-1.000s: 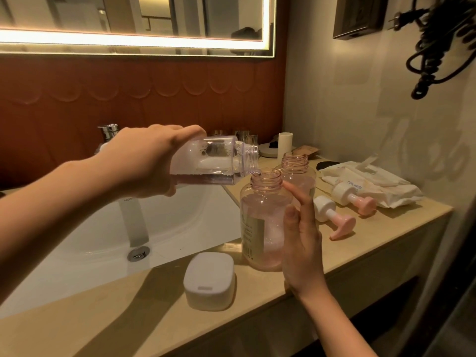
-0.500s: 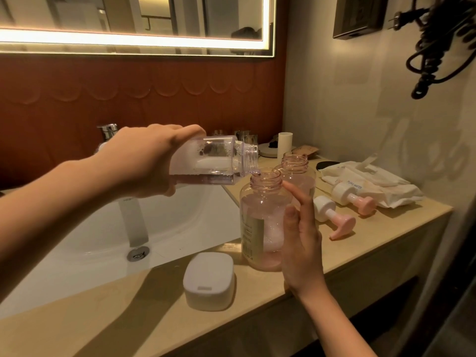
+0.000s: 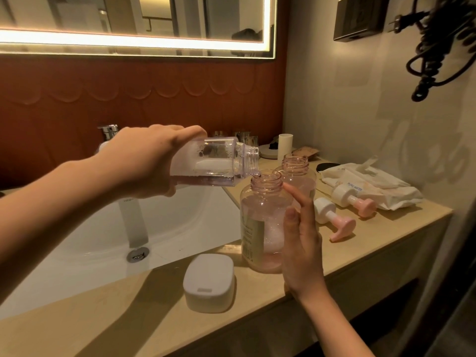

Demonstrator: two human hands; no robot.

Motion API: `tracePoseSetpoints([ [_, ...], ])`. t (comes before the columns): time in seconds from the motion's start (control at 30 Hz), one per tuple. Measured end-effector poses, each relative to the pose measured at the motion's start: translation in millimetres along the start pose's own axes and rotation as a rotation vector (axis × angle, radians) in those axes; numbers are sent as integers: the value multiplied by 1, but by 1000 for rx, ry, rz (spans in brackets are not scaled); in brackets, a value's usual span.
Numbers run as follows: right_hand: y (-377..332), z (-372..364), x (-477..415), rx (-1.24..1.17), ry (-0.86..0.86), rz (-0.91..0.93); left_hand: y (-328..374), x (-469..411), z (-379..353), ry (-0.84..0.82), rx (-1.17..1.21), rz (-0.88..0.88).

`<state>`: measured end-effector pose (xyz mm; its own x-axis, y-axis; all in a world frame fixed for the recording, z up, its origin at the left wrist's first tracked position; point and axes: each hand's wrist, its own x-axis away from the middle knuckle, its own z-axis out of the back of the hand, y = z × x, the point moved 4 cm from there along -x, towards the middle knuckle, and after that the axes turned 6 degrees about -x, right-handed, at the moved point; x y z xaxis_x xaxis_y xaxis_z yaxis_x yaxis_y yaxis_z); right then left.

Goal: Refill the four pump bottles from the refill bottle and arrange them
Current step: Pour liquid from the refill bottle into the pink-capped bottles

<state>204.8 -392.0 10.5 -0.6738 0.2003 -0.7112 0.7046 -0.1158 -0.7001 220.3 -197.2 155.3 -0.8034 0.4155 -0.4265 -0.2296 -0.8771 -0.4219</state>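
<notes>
Head: left fingers [image 3: 191, 132] grip tipped refill bottle [image 3: 216, 163]; right fingers [image 3: 303, 205] straight, touching pump bottle [image 3: 260, 215].

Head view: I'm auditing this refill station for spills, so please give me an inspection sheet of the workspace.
Surface: beige counter beside white sink.
Job's things: refill bottle tipped, pouring into near pump bottle; second open bottle behind; two pump heads lying loose.
Clutter: soap box, wipes pack.
Grippers: left hand grips refill bottle; right hand touches near pump bottle, fingers straight.
Cables: coiled black cord on wall.
Surroundings: lit mirror, tap.
</notes>
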Motion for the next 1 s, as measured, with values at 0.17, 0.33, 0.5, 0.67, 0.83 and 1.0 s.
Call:
tracePoseSetpoints([
  [0.17, -1, 0, 0, -5, 0, 4, 1, 0, 1, -6, 8, -1],
  [0.33, 1, 0, 1, -1, 8, 3, 0, 0, 1, -14, 4, 0],
  [0.5, 0, 0, 0, -16, 2, 3, 1, 1, 1, -14, 5, 9],
  [0.67, 0, 0, 1, -20, 3, 7, 1, 1, 2, -23, 2, 10],
  [0.83, -1, 0, 1, -10, -2, 2, 1, 0, 2, -23, -12, 5],
  [1.0, 0, 0, 1, -2, 3, -3, 0, 0, 1, -22, 7, -6],
])
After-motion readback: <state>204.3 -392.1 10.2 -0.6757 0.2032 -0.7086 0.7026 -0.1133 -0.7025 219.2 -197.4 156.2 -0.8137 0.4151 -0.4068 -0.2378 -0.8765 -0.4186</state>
